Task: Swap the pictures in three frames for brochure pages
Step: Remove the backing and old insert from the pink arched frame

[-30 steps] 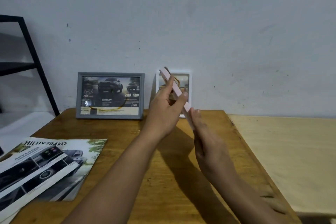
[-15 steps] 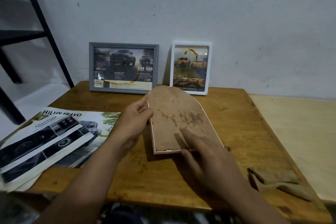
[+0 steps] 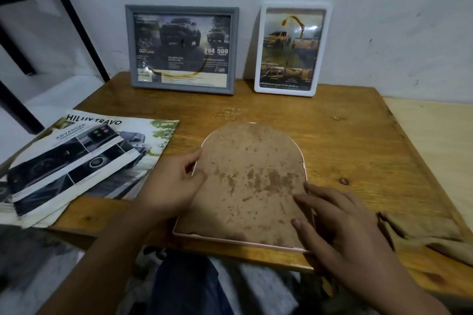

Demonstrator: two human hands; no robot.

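An arched pink frame point(image 3: 245, 184) lies face down near the table's front edge, its stained brown backing board up. My left hand point(image 3: 174, 184) grips its left edge, thumb on the backing. My right hand point(image 3: 340, 227) rests spread over its lower right corner, fingers on the board. A grey landscape frame point(image 3: 182, 49) and a white portrait frame point(image 3: 291, 48) lean on the wall at the back, both showing truck brochure pages. The car brochure point(image 3: 76, 161) lies open at the left, hanging over the table edge.
The wooden table point(image 3: 358, 151) meets a paler board point(image 3: 440, 140) on the right. A brown cloth-like scrap point(image 3: 419, 230) lies at the front right. A black metal shelf frame point(image 3: 74, 20) stands at the back left.
The pink frame went from held upright, edge-on, to lying face down on the table, closer to the front edge. Both hands came down with it.
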